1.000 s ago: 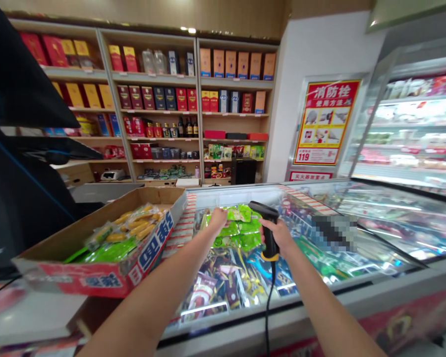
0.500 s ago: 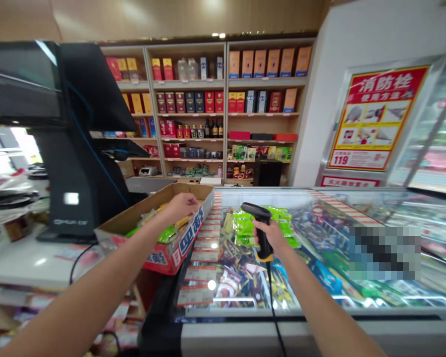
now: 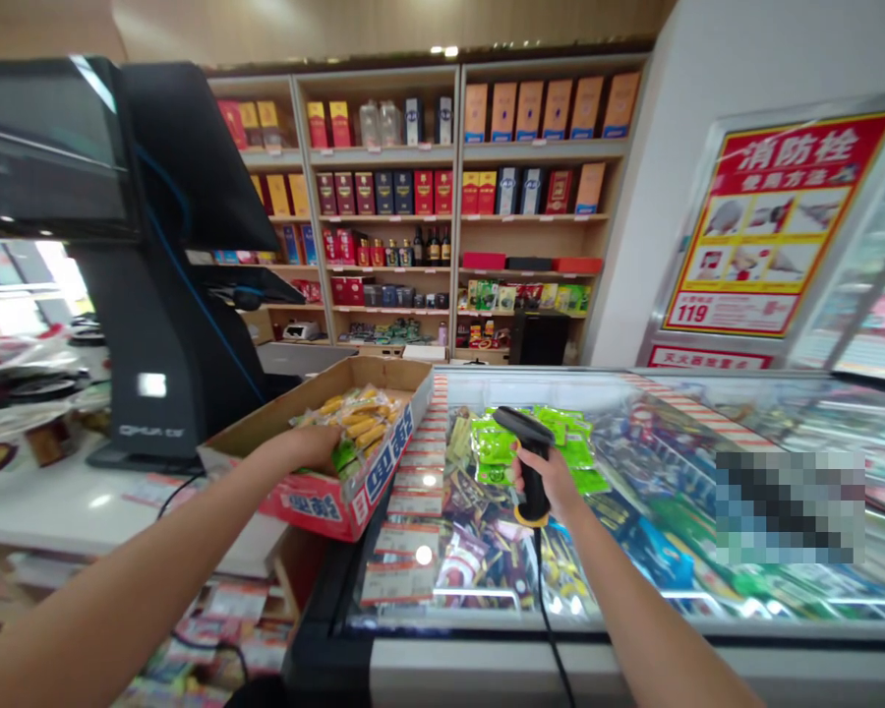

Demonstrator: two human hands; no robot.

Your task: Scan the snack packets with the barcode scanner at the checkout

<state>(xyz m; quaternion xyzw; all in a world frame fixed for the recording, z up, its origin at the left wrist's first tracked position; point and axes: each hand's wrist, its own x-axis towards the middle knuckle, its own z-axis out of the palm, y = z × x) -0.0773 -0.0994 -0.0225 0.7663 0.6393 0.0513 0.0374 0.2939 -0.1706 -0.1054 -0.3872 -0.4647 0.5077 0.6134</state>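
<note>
My left hand (image 3: 306, 447) reaches into an open cardboard box (image 3: 317, 506) and closes around a clear snack pack with yellow pieces and a green label (image 3: 354, 418). The fingers are partly hidden behind the box wall. My right hand (image 3: 550, 482) grips the handle of a black barcode scanner (image 3: 525, 438) with a yellow band, held over the glass lid of a chest freezer (image 3: 634, 580). Its cable hangs down toward me. Several green snack packs (image 3: 560, 442) lie on the glass just beyond the scanner.
A black checkout terminal (image 3: 154, 295) stands on the white counter (image 3: 74, 511) at left, behind the box. Price labels (image 3: 413, 492) run along the freezer's left edge. Wall shelves (image 3: 428, 206) hold boxed goods and bottles. A red poster (image 3: 774, 226) hangs at right.
My left hand left the green packs on the freezer lid, swung left to the cardboard box and dipped inside onto a snack pack. The scanner stayed over the glass; my view turned left.
</note>
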